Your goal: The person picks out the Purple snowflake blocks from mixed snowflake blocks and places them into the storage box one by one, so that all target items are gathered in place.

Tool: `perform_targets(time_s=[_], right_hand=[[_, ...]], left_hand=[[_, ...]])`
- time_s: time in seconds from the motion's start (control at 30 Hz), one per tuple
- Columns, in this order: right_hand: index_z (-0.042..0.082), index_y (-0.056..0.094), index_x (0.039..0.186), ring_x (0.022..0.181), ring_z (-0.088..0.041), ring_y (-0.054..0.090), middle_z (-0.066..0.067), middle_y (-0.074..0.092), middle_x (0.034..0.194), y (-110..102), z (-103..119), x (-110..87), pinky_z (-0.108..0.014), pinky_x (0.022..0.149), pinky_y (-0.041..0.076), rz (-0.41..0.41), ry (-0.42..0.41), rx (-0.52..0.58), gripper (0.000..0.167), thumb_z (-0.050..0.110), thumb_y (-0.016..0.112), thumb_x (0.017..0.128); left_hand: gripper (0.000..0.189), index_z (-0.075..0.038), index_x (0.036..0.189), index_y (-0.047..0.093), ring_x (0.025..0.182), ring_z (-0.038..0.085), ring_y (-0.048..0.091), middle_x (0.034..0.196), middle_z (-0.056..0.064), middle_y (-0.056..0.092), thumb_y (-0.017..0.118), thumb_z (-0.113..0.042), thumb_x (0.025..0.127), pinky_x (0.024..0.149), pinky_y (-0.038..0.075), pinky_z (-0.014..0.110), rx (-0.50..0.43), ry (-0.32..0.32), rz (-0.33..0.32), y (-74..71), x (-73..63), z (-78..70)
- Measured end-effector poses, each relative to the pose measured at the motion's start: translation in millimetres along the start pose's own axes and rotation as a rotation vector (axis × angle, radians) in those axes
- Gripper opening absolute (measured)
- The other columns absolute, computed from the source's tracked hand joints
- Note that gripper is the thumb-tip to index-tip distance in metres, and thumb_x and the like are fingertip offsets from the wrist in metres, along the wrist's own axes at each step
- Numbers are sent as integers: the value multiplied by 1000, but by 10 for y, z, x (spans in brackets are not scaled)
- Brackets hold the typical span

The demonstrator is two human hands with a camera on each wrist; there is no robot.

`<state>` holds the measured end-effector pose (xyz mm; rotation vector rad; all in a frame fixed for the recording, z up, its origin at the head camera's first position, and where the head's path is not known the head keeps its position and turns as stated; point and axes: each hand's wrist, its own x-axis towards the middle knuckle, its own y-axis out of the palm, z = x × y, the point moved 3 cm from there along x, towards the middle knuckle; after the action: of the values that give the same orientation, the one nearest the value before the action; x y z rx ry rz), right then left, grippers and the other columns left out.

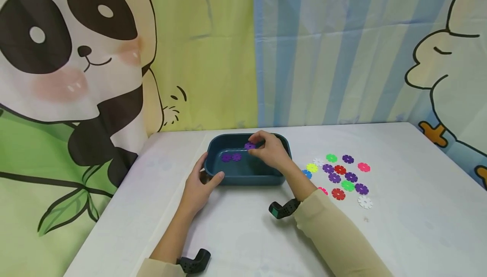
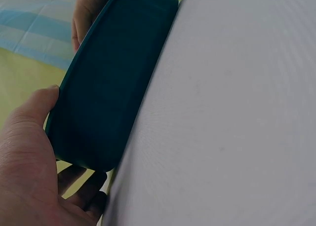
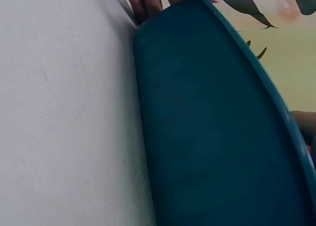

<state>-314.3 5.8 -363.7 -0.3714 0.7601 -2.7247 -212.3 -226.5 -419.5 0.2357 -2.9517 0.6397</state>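
A dark teal plastic tub [image 1: 251, 180] stands on the white table. My left hand [image 1: 199, 186] holds it by its left end; in the left wrist view the thumb [image 2: 42, 105] lies at the rim and the other fingers are at the end wall. Over the tub's inside, my right hand [image 1: 269, 149] pinches a purple notched plastic disc [image 1: 250, 146] between thumb and fingers. Two more purple discs [image 1: 231, 157] lie on the tub floor, side by side. The tub's wall [image 3: 197, 112] hides most of the right hand in the right wrist view.
Right of the tub, several loose notched discs are spread on the table, among them a red disc [image 1: 338, 194], a green disc [image 1: 332, 158], a yellow disc [image 1: 312, 167] and a white disc [image 1: 365, 202]. A printed curtain [image 1: 213, 57] hangs behind the table.
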Motion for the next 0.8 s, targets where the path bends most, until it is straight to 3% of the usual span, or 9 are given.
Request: perform_targets(time_s=[0.13,0.37,0.67,0.8], right_hand=[[11,69,121,94,-25,66,-11,68,125,15,-4,42,-42,85,55,9,14,-34,33,13,79,90],[10,69,120,116,-30,63,-11,69,123,46,-41,138,-48,103,49,16,44,-106,31,14,78,91],[10,70,117,107,-30,63,-11,69,118,152,-60,212,-46,94,52,88,63,-194,27,13,79,91],[10,70,116,107,-29,63,-11,70,118,175,-58,247,-46,96,52,112,67,-243,27,12,79,91]], left_hand=[[87,-27,164,28,133,34,56,157,13,45,77,-42,94,117,42,52,1,-2,-4,11,9,-10],[86,-27,164,28,135,35,55,157,13,45,77,-39,94,118,41,52,7,-8,-12,8,9,-24],[87,-27,164,28,136,35,54,159,14,43,75,-45,94,119,39,53,0,-7,2,-15,-5,-18],[88,-27,164,27,137,35,53,158,14,44,75,-47,93,119,40,52,-3,-9,7,-5,-5,-3]])
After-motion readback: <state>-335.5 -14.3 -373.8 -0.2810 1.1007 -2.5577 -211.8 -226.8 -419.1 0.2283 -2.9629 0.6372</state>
